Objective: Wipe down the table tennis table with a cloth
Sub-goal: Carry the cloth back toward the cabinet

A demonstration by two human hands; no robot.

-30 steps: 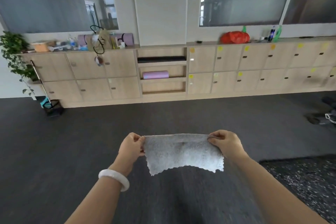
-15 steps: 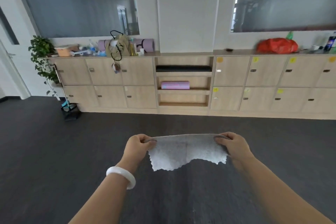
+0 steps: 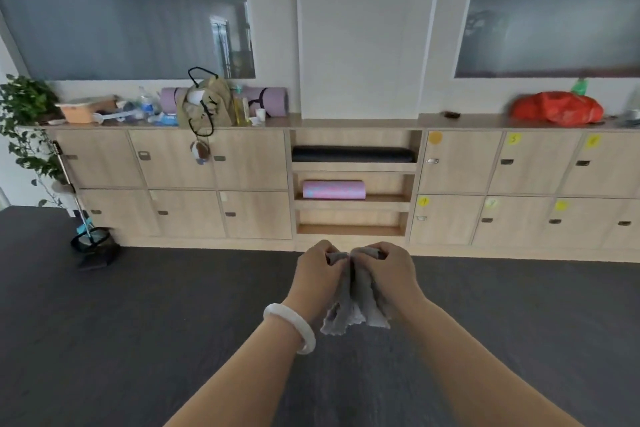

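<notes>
The left hand (image 3: 317, 274) and right hand (image 3: 389, 274) meet knuckle to knuckle, each pinching the grey cloth (image 3: 353, 305), which hangs folded between and below them.

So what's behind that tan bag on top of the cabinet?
A purple rolled mat lies behind the tan bag. Both its ends stick out, but the bag covers its middle.

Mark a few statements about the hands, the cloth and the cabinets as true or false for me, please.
1. The left hand and the right hand both grip the grey cloth. True.
2. The white bangle is on the right wrist. False: it is on the left wrist.
3. A pink roll lies on the middle open shelf. True.
4. The red bag sits on the floor. False: it sits on the cabinet top.
</notes>
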